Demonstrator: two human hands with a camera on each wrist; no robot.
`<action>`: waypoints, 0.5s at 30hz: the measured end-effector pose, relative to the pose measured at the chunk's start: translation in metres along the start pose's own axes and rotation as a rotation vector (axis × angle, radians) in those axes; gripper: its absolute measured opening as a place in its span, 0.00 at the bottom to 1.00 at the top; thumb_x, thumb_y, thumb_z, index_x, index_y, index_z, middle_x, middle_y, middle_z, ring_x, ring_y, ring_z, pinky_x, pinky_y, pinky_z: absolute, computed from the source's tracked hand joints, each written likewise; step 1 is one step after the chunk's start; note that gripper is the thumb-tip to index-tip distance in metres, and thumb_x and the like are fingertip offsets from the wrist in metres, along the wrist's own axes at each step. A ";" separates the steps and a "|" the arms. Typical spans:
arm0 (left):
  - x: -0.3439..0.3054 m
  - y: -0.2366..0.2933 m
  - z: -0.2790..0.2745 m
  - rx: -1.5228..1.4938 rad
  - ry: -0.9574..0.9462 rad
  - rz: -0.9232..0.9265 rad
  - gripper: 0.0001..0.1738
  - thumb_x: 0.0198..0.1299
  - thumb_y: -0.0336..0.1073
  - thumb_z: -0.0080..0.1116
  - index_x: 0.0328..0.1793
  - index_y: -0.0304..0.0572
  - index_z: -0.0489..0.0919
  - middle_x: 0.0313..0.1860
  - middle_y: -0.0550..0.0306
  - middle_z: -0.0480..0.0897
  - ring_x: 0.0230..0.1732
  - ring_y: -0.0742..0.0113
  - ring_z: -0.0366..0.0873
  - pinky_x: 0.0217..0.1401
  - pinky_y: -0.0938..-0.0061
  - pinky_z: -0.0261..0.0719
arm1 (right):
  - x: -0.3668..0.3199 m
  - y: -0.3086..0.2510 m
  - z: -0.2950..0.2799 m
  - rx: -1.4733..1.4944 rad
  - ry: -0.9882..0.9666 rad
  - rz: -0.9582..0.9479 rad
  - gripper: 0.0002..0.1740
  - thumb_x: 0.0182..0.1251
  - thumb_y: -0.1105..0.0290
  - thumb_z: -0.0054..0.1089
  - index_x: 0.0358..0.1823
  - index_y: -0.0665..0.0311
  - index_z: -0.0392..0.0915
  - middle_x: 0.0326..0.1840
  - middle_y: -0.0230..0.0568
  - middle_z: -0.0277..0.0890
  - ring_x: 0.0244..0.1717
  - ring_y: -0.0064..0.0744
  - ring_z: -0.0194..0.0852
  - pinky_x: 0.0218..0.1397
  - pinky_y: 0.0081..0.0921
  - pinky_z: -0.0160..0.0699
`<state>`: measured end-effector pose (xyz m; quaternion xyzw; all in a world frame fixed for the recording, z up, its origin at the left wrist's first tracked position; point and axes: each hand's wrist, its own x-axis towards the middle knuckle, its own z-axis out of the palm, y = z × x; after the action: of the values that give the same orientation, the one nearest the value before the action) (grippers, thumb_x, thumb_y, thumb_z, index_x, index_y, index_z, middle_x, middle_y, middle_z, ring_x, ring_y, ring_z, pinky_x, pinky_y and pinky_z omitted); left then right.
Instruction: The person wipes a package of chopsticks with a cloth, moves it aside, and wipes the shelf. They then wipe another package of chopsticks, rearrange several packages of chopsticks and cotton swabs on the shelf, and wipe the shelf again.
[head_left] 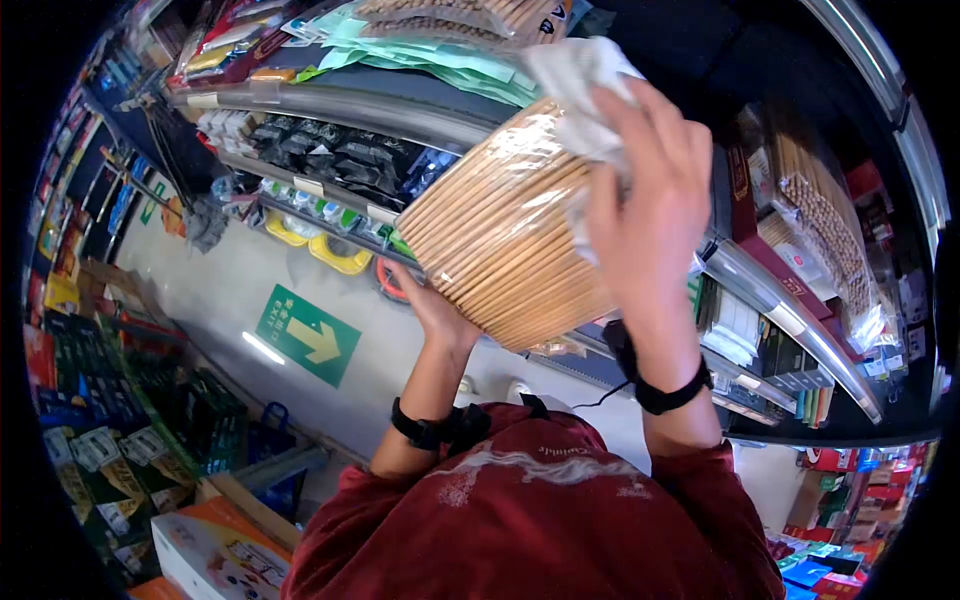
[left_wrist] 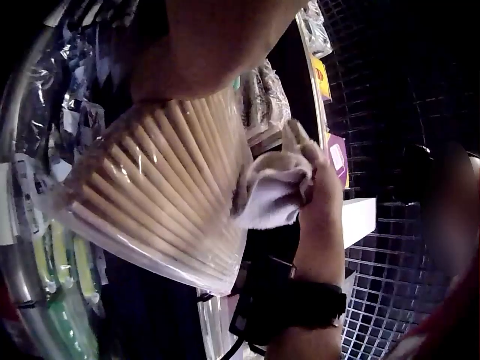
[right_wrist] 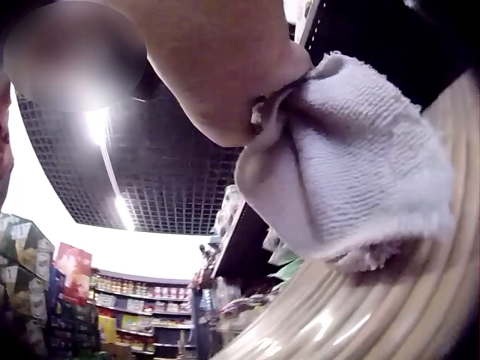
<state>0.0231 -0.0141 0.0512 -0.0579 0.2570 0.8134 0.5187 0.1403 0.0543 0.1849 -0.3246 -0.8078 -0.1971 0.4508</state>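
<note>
A clear plastic pack of wooden chopsticks point(head_left: 500, 230) is held up, tilted, in front of the shelves. My left hand point(head_left: 440, 310) grips its lower left edge, with most of the fingers hidden behind the pack. In my right hand point(head_left: 655, 185) is a crumpled white cloth point(head_left: 590, 95), pinched between thumb and fingers at the pack's upper right end. From the right wrist, the cloth point(right_wrist: 360, 165) lies over the wrapped sticks point(right_wrist: 337, 322). The left wrist view shows the cloth point(left_wrist: 271, 187) bunched in the right hand point(left_wrist: 322, 187) beside the pack point(left_wrist: 165, 187).
More packs of sticks point(head_left: 825, 210) stand on the right shelf, and others point(head_left: 450, 20) lie on top beside green packaging point(head_left: 430, 60). Metal shelf edges point(head_left: 330, 110) run close behind the pack. An orange and white box point(head_left: 220, 555) stands at lower left, by the floor's green exit sign point(head_left: 308, 335).
</note>
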 end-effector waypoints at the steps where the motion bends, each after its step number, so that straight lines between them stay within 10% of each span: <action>1: 0.002 -0.001 -0.003 0.039 -0.048 0.011 0.42 0.52 0.72 0.23 0.61 0.48 0.61 0.60 0.53 0.64 0.59 0.55 0.62 0.59 0.59 0.61 | -0.003 0.005 0.000 0.000 -0.001 -0.001 0.19 0.41 0.76 0.53 0.41 0.62 0.73 0.46 0.38 0.67 0.41 0.40 0.64 0.37 0.30 0.71; 15: 0.010 -0.005 -0.008 0.063 -0.118 0.054 0.40 0.55 0.69 0.22 0.63 0.47 0.59 0.59 0.53 0.65 0.58 0.56 0.64 0.60 0.64 0.62 | -0.090 -0.040 0.038 -0.064 -0.195 -0.171 0.17 0.42 0.70 0.52 0.38 0.57 0.76 0.53 0.33 0.67 0.35 0.28 0.64 0.32 0.18 0.72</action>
<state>0.0215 -0.0084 0.0395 0.0135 0.2527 0.8207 0.5122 0.1236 0.0179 0.0866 -0.2864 -0.8659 -0.2278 0.3410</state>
